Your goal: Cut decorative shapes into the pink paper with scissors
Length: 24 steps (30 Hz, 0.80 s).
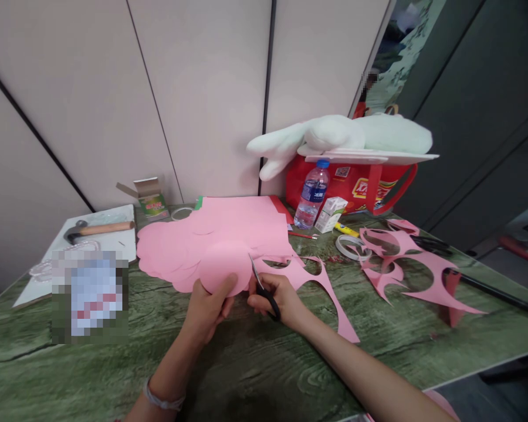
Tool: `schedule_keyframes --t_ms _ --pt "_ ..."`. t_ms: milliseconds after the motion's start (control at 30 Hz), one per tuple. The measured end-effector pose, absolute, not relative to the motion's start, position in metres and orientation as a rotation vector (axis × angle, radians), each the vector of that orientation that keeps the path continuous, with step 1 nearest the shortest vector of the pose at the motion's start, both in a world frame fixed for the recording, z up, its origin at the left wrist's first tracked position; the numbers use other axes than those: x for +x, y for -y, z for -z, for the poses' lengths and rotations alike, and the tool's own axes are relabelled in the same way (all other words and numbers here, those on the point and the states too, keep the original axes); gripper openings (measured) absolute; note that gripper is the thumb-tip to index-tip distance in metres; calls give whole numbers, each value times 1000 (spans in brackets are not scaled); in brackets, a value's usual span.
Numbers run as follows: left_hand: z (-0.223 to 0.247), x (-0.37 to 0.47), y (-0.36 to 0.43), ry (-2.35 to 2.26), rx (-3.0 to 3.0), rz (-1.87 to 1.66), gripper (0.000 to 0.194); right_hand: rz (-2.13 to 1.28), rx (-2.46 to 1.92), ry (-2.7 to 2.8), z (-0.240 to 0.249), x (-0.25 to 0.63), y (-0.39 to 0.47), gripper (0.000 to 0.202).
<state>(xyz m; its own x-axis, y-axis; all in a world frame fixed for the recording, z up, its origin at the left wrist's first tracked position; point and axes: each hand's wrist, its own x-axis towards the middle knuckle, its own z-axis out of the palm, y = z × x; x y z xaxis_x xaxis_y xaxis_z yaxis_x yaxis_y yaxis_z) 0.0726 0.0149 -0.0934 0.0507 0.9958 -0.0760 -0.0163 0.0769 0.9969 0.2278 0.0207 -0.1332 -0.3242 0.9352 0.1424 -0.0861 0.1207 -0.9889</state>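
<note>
Between the thumb and fingers of my left hand [211, 306] is a round pink paper piece [224, 265], held by its near edge. My right hand [278, 299] grips a pair of scissors [267, 296] with dark handles, the blade up against the right edge of that piece. Behind them lies a stack of pink paper [250, 220], with several rounded pink pieces [162, 249] overlapping at its left. Just right of the scissors, a pink paper offcut [332, 293] with curved cut-outs rests on the table.
On the green wood-patterned table [136, 363], a hammer [101, 230] lies on a white board at left. A water bottle [310, 196], small white carton [331, 214] and tape roll [352, 248] stand back right, near a red bag [356, 187]. More pink scraps [426, 269] lie at right.
</note>
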Motion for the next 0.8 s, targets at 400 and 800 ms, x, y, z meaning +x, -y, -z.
schedule_keyframes --t_ms 400,800 --pt "93 73 -16 -1228 1162 -1136 44 -1379 -888 1465 133 227 -20 47" --pt "103 72 -19 -1081 1218 -1129 50 -1432 -898 1418 136 225 -19 54"
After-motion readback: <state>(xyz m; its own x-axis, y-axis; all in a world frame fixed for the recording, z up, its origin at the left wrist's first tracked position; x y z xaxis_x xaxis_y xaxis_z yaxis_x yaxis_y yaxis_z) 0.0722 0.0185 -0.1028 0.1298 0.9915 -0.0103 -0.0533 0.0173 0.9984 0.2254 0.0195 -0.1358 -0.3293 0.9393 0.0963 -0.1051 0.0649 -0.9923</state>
